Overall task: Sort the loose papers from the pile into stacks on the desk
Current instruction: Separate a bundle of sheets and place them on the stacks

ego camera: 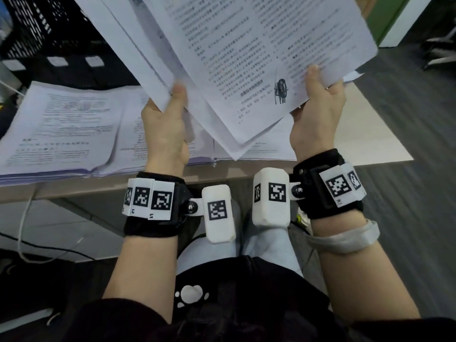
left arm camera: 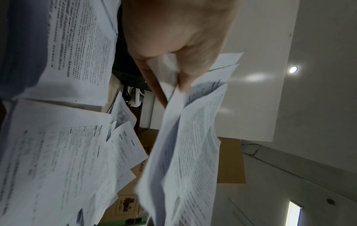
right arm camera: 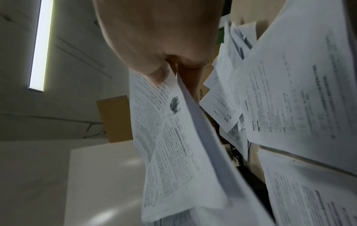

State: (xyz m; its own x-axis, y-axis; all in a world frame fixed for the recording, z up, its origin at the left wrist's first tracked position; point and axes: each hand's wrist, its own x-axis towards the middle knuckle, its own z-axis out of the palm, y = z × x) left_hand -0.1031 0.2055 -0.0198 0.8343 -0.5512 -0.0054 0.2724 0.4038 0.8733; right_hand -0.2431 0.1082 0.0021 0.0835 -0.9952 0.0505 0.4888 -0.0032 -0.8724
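Observation:
Both hands hold printed papers up above the desk. My left hand (ego camera: pixel 170 112) pinches the lower edge of a sheaf of white sheets (ego camera: pixel 138 38) between thumb and fingers; the left wrist view shows that sheaf (left arm camera: pixel 189 145) hanging from the thumb. My right hand (ego camera: pixel 318 104) grips a thicker bundle (ego camera: pixel 259 58) whose top page carries dense text and a small black drawing (right arm camera: pixel 174 103). Under the hands, stacks of printed paper (ego camera: pixel 66 127) lie on the desk (ego camera: pixel 370 134).
A black perforated crate (ego camera: pixel 49 35) stands at the back left. Loose sheets (left arm camera: pixel 123 145) and brown cardboard boxes (left arm camera: pixel 230 162) lie beyond the stacks. White and dark cables (ego camera: pixel 24 218) hang below the desk's front edge. Grey floor lies to the right.

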